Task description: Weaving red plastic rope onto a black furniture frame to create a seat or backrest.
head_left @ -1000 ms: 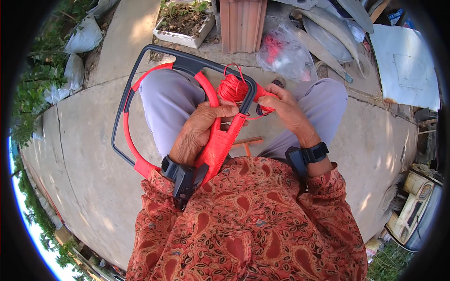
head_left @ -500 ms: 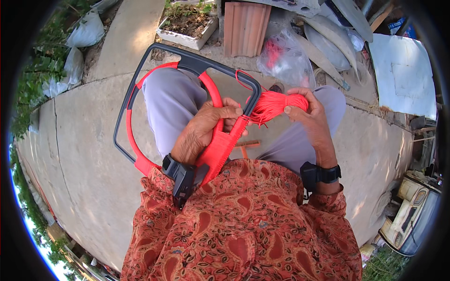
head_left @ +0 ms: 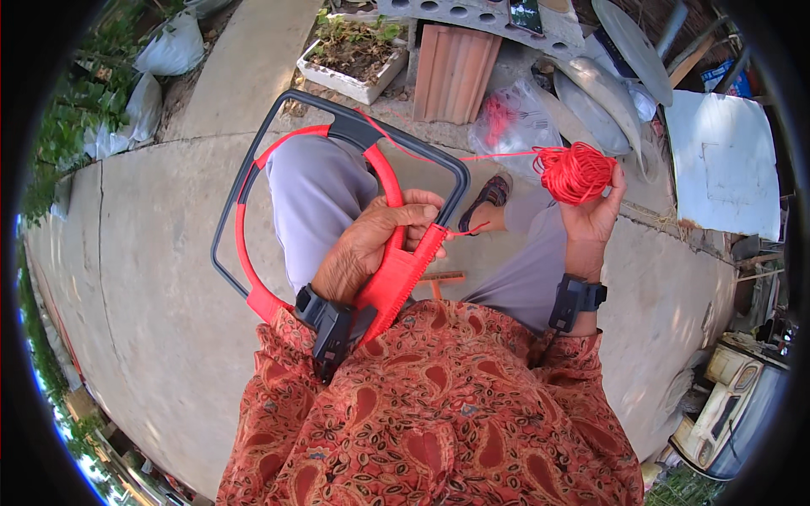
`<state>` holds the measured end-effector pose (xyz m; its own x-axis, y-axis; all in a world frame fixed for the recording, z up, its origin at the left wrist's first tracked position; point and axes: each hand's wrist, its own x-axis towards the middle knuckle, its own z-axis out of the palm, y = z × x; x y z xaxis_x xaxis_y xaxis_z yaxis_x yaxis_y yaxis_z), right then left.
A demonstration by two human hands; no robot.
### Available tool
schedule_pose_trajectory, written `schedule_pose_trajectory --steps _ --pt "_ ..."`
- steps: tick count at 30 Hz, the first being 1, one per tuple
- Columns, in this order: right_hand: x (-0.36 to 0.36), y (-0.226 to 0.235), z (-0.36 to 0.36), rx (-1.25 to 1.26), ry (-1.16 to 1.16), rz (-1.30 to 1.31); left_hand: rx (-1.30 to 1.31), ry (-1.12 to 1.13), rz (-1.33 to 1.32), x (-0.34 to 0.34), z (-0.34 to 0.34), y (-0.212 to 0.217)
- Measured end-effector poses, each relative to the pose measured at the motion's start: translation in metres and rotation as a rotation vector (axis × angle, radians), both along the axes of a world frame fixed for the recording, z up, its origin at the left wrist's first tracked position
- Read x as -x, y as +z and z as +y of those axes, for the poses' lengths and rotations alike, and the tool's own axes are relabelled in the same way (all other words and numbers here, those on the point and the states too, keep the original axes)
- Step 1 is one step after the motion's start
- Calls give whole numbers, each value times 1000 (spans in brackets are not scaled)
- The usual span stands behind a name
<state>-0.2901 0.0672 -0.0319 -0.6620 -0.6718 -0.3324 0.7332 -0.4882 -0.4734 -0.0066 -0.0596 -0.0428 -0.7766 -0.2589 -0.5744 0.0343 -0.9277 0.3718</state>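
A dark frame [head_left: 347, 129], partly wrapped in red, lies over the left knee [head_left: 314, 198]; it looks light and stiff, best held by its wrapped bar [head_left: 386, 175], where the left hand [head_left: 378, 234] is clamped. The right hand [head_left: 592, 223] curls its fingers around a red cord ball [head_left: 577, 174], probably soft, slightly slippery, best cupped from below. Compared with half a second ago, the ball is farther right, well apart from the frame, a strand [head_left: 498, 156] stretched between.
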Motion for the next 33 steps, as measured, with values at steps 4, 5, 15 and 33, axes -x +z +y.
schedule_pose_trajectory --steps 4,5,15,33 --pt "37 31 24 210 -61 113 14 -25 6 -1 0 -1" --pt "38 42 28 208 -67 197 11 -27 15 -3 0 -2" --pt "88 99 134 -532 -104 621 -36 -32 -64 -6 -3 2" --pt "-102 89 -21 -586 886 1558 55 -151 -18 -1 -3 -11"
